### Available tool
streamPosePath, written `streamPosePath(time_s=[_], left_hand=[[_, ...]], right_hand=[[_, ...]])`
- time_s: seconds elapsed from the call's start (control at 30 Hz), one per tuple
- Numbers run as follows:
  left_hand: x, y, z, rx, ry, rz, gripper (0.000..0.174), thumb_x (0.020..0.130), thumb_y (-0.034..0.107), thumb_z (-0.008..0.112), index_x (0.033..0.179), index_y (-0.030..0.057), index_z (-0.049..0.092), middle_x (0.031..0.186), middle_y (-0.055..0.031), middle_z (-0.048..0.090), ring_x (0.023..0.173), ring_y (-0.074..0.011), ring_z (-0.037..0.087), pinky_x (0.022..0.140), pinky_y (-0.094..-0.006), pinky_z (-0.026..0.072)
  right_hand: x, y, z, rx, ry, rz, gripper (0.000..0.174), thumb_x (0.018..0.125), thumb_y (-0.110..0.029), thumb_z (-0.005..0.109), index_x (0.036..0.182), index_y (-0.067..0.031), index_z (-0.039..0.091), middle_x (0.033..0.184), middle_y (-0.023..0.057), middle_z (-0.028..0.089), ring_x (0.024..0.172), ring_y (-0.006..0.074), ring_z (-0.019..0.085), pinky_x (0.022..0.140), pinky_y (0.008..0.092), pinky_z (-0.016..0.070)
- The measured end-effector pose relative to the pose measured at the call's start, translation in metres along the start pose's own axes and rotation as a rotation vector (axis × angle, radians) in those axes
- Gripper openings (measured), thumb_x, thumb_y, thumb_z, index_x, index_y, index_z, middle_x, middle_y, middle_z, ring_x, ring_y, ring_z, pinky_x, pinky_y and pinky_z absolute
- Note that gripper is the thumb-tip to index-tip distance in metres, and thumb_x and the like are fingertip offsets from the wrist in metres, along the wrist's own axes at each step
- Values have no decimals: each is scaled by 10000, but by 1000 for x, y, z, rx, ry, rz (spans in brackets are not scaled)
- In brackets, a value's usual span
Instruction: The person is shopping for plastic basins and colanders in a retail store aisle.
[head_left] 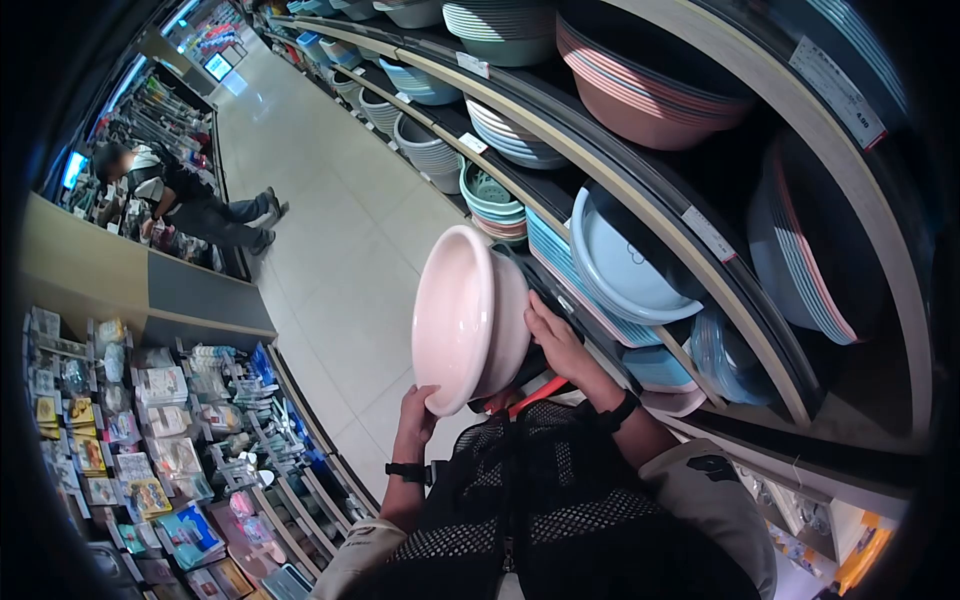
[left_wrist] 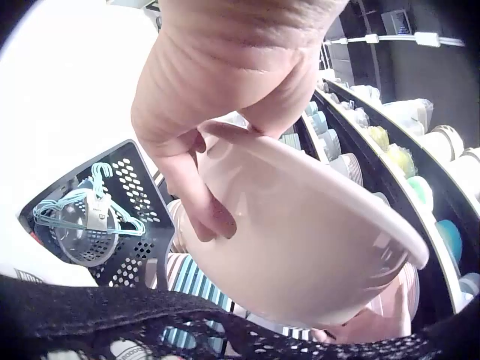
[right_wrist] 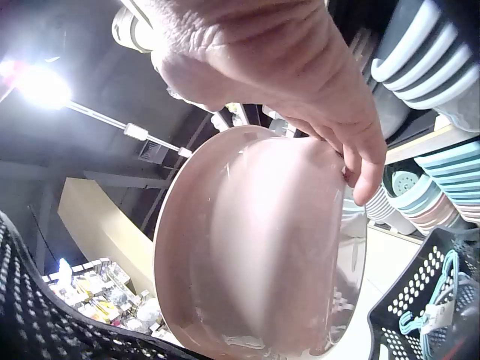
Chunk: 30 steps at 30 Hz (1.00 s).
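A pale pink plastic basin (head_left: pixel 452 320) is held upright on its side in front of the chest, its glossy hollow facing left. My left hand (head_left: pixel 418 414) grips the near rim, thumb on the inside; in the left wrist view its fingers (left_wrist: pixel 213 217) lie along the outer wall. On the other side, my right hand (head_left: pixel 560 345) holds the basin's base. The right wrist view shows its fingertips (right_wrist: pixel 367 184) bent over the edge of the base. A dark perforated shopping basket (left_wrist: pixel 142 169) is close by, with light blue hangers (left_wrist: pixel 97 199) and a round strainer inside.
Shelves (head_left: pixel 640 215) of stacked basins and tubs curve along the right, including a light blue basin (head_left: pixel 610 265) and salmon basins (head_left: pixel 640 105). Small packaged goods (head_left: pixel 165 430) hang at lower left. A tiled aisle (head_left: pixel 330 190) runs ahead, with a person (head_left: pixel 195 205) at its left side.
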<state>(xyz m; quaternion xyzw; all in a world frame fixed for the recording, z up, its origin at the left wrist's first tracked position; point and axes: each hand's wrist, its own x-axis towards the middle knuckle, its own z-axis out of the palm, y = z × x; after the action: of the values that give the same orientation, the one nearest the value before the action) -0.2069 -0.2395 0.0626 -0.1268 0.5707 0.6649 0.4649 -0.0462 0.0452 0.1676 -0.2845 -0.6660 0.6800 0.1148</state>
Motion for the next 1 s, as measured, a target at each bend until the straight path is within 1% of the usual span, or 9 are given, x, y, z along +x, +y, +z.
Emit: streamPosePath(time_s=[0.17,0.2,0.33,0.4,0.53,0.67,0.73,0.87,1.0], left_hand=[[3,1,0,-19,100,69,439,885,71,635,1229,-84,410,1157,-229,608,970,-318,694,790,-468,627],[6,-1,-3,7,158,81,416,881,66,638,1207,-77,423,1110,-222,622,917,-304,705,750,-448,635],[18,-3,-11,160,410,158,337,856,34,653,1117,-53,458,963,-194,650,751,-268,717,623,-393,646],[23,-2,-19,151,450,198,323,846,19,656,1094,-47,461,944,-189,648,734,-265,714,611,-393,647],[35,9,-47,122,541,283,289,832,-19,649,1037,-41,447,928,-191,643,724,-262,710,605,-407,655],[42,26,-67,71,562,305,244,855,-13,641,974,-14,428,922,-189,628,723,-275,710,621,-417,660],[45,32,-65,71,558,277,229,866,32,665,904,-2,441,862,-134,585,652,-244,665,611,-408,655],[62,25,-55,62,505,198,266,876,35,661,1010,-62,452,950,-194,615,742,-321,720,612,-398,664],[85,0,-22,7,388,122,317,887,40,653,1068,-120,449,996,-227,614,767,-335,722,613,-390,669]], right_hand=[[10,39,-6,-217,-108,64,874,1000,-581,481,1515,101,296,1573,311,310,1471,377,333,1194,396,281],[11,40,-3,-149,-83,26,785,987,-547,528,1459,73,436,1465,299,481,1376,400,470,1148,405,361],[8,45,-17,-186,-196,128,663,959,-504,601,1349,32,588,1266,270,647,1187,372,636,1060,417,454],[5,71,-19,-308,38,93,554,905,-444,685,1246,-7,676,1134,224,713,1017,346,708,972,426,506],[-5,97,-39,-674,85,140,533,839,-403,734,1210,-22,691,1059,182,731,1018,388,679,949,464,511],[-14,136,-37,-738,50,191,548,843,-423,730,1226,-34,684,1053,189,725,1048,380,669,951,476,508],[-19,162,-30,-619,-16,275,541,877,-436,688,1247,-42,674,1167,205,692,1166,357,620,1021,463,458],[-21,182,-21,-735,-61,209,484,953,-414,583,1245,-39,670,1338,183,613,1346,336,483,1144,440,325],[-20,172,-19,-733,-30,223,456,952,-388,593,1236,-41,674,1322,172,623,1313,332,508,1124,442,355]])
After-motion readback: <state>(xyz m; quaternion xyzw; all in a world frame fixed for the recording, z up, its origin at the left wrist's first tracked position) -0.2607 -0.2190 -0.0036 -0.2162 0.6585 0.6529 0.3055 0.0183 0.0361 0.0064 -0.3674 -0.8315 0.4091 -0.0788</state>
